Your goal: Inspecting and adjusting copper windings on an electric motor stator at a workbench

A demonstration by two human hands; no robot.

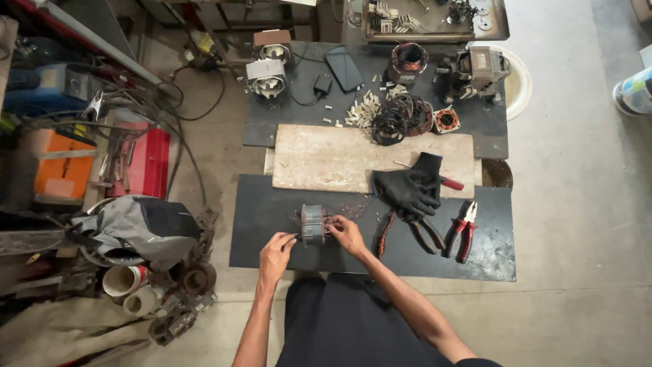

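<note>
The person's left hand point(277, 246) and right hand point(346, 233) meet on a small grey cylindrical metal motor core point(313, 224), which lies on a dark rubber mat point(272, 204) on the concrete floor. The left fingers close on its near left end; the right fingers pinch at its right end, where thin copper wires point(353, 204) trail out. Just right of the right hand lie dark-handled pliers point(421, 234) and red-handled pliers point(462, 230), both on the mat. A black work glove point(407, 187) rests beyond them, overlapping a pale worn wooden board point(319, 160), with a red-handled screwdriver point(445, 181) beside it. Farther off, on a second dark sheet, sit a tangle of dark copper winding wire point(397, 117), a black phone point(344, 68) and a grey electric motor point(472, 70).
</note>
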